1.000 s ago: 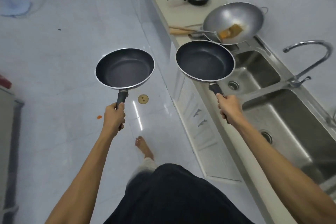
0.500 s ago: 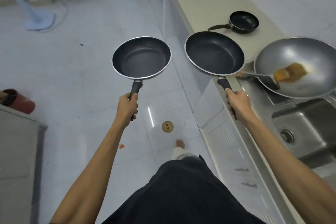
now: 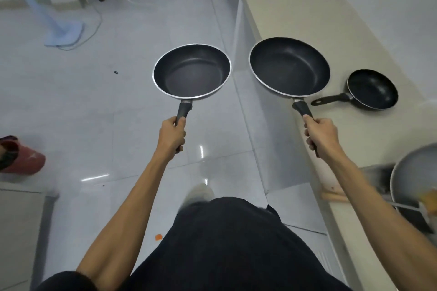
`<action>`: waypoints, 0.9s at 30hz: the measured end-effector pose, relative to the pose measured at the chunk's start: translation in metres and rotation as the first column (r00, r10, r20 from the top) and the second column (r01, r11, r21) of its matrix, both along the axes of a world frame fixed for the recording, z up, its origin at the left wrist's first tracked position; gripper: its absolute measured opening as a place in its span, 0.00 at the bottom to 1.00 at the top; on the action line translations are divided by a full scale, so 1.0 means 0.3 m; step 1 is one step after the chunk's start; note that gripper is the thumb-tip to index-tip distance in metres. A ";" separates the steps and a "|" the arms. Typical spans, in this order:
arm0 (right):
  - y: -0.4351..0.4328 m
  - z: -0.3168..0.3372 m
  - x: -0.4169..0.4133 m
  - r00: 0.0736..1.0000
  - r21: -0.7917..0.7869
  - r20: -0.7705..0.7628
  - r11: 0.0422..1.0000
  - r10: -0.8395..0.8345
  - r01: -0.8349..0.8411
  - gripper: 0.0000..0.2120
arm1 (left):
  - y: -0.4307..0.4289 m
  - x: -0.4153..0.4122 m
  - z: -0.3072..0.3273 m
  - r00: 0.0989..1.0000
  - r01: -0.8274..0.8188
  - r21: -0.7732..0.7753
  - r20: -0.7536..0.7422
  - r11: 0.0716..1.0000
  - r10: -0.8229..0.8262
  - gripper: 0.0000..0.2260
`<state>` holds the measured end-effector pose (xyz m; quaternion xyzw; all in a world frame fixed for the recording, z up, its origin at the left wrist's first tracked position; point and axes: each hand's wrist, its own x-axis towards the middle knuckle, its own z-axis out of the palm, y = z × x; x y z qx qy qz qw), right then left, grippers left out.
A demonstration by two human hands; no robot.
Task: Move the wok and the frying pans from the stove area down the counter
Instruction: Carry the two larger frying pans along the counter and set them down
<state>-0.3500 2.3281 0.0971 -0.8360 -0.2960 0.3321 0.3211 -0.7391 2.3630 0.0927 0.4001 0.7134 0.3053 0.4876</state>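
Note:
My left hand grips the black handle of a dark non-stick frying pan, held level over the floor. My right hand grips the handle of a second, slightly larger frying pan, held above the counter's front edge. A small black pan rests on the beige counter to the right, handle pointing left. The silver wok sits at the right edge, partly cut off, with a spatula and a brownish scrap inside.
White cabinet fronts run along below the counter. A wooden handle pokes out beside the wok. On the tiled floor stand a blue fan base, a red slipper, cables and a shelf leg at the far end.
I have walked further along the counter with both pans. The sink has left the view, the wok has slid to the lower right edge, and the small pan is now beside the right pan.

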 end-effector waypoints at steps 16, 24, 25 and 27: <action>1.076 -0.075 0.025 0.955 -0.056 -0.002 0.954 -0.296 0.295 0.22 | 1.443 0.098 0.021 0.939 0.336 0.023 -0.088 0.942 -0.333 0.11; 1.360 -0.104 0.121 0.860 -0.081 -0.037 0.859 -0.509 0.505 0.22 | 2.031 0.356 0.026 0.835 0.547 0.040 -0.102 0.836 -0.541 0.11; 1.391 -0.112 0.142 0.846 -0.093 -0.036 0.845 -0.532 0.527 0.22 | 2.086 0.402 0.018 0.820 0.570 0.038 -0.097 0.821 -0.564 0.10; 1.434 -0.132 0.180 0.821 -0.105 -0.031 0.819 -0.570 0.565 0.22 | 2.182 0.492 0.000 0.790 0.611 0.040 -0.088 0.791 -0.606 0.10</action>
